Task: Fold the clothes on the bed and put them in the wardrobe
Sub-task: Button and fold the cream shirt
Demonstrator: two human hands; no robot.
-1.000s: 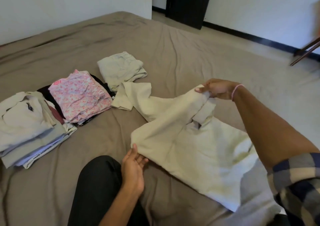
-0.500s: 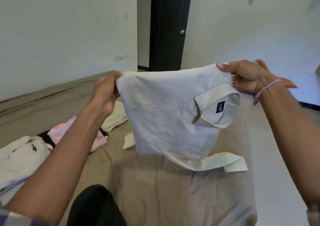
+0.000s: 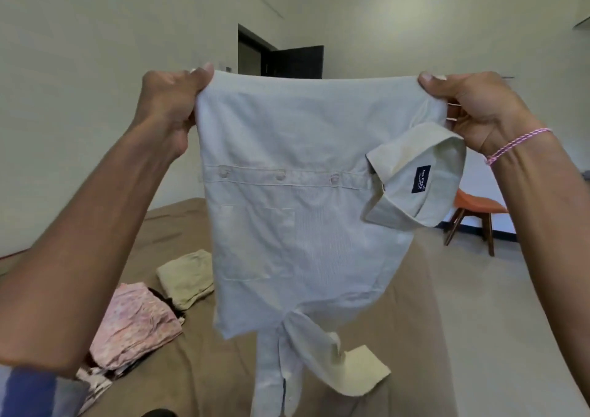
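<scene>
Your left hand [image 3: 170, 104] and right hand [image 3: 475, 110] each pinching the pale shirt [image 3: 297, 225] top edge, held up above the bed [image 3: 415, 321], folded clothes [image 3: 140, 327] left

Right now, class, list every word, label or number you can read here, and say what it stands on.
"NO FUSS", sideways and blurry, so uncertain: white print on the navy label inside the collar of the shirt.
Smaller line under it on that label: too blurred to read.
No other text is readable.
</scene>
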